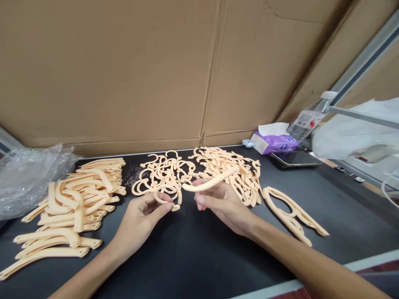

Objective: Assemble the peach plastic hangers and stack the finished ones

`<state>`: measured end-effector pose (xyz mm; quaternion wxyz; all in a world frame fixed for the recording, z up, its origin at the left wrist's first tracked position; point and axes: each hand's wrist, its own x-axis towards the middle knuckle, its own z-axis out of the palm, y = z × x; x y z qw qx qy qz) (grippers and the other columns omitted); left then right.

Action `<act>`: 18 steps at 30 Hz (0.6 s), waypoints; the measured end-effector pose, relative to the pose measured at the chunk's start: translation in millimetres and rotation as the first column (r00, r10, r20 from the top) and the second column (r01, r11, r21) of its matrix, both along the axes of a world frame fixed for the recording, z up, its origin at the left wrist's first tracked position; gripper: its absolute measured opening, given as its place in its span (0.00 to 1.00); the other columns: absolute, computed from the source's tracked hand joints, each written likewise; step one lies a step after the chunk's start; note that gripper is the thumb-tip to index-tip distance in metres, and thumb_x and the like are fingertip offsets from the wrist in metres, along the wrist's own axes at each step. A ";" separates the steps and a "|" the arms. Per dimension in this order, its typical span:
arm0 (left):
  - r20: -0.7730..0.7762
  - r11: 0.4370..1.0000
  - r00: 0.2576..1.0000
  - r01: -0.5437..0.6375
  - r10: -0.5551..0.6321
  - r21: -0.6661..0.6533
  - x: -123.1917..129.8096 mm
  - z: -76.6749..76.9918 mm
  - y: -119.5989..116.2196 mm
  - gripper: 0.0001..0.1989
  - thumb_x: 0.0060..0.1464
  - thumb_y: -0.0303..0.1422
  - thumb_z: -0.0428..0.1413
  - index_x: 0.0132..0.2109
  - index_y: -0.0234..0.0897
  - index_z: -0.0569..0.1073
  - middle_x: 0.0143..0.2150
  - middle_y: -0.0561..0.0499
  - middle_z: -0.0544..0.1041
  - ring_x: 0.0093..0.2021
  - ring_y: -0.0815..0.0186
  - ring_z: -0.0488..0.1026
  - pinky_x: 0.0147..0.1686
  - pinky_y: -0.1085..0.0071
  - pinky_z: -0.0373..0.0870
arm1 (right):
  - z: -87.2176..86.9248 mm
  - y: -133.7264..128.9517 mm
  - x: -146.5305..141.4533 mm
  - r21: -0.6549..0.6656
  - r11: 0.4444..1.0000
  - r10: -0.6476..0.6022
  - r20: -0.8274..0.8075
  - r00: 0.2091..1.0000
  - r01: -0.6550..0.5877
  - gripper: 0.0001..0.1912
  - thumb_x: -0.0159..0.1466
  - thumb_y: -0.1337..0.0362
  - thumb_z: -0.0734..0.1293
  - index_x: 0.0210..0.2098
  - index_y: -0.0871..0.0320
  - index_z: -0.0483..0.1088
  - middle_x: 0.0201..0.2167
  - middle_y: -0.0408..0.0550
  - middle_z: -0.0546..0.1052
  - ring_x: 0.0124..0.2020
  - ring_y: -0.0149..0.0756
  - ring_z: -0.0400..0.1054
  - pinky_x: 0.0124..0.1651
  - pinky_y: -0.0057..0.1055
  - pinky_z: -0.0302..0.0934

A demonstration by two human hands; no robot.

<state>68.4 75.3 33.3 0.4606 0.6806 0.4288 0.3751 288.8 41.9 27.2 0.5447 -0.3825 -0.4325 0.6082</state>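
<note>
Near the middle of the black table [199, 257], my left hand [146, 214] pinches a cream ring-shaped piece [158, 197] with a small knob at its lower end. To its right, my right hand [220, 201] holds a long curved cream arm piece [212, 182], tilted up to the right. The two held pieces are close together but look apart. Behind my left hand lies a pile of curved hook pieces [160, 168]. A pile of small cream pieces [218, 160] lies behind my right hand. Many long arm pieces [62, 238] are stacked at the left.
Joined cream pieces [291, 214] lie at the right. Behind them are a phone [296, 159], a purple tissue pack [276, 142] and a plastic bottle [307, 120]. Clear plastic wrap [31, 178] sits at the far left. A cardboard wall [124, 74] closes off the back.
</note>
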 end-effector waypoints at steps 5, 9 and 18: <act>-0.027 0.999 0.999 0.039 -0.039 0.012 -1.9 -0.1 1.4 0.09 0.49 0.40 0.64 0.31 0.40 0.81 0.34 0.47 0.83 0.33 0.59 0.79 0.35 0.68 0.75 | -5.9 1.1 -0.5 0.047 0.999 -0.010 0.270 0.963 -0.002 0.14 0.58 0.58 0.73 0.39 0.60 0.75 0.21 0.40 0.73 0.22 0.29 0.67 0.30 0.29 0.62; -0.088 0.990 0.986 0.138 -0.138 -0.007 -3.9 4.2 0.5 0.07 0.50 0.39 0.63 0.34 0.43 0.83 0.33 0.49 0.83 0.33 0.58 0.80 0.36 0.67 0.75 | -3.2 -1.4 -1.7 0.034 0.998 0.041 0.334 0.942 -0.056 0.14 0.56 0.61 0.72 0.40 0.61 0.76 0.23 0.42 0.75 0.25 0.31 0.71 0.35 0.32 0.65; -0.216 0.967 0.954 0.233 -0.206 0.107 -6.4 9.2 0.5 0.07 0.54 0.38 0.60 0.33 0.44 0.83 0.34 0.50 0.83 0.34 0.60 0.80 0.36 0.69 0.75 | 3.7 -5.4 -3.7 -0.027 0.999 0.041 0.455 0.889 -0.032 0.05 0.53 0.67 0.69 0.30 0.60 0.76 0.22 0.42 0.75 0.24 0.31 0.68 0.30 0.29 0.63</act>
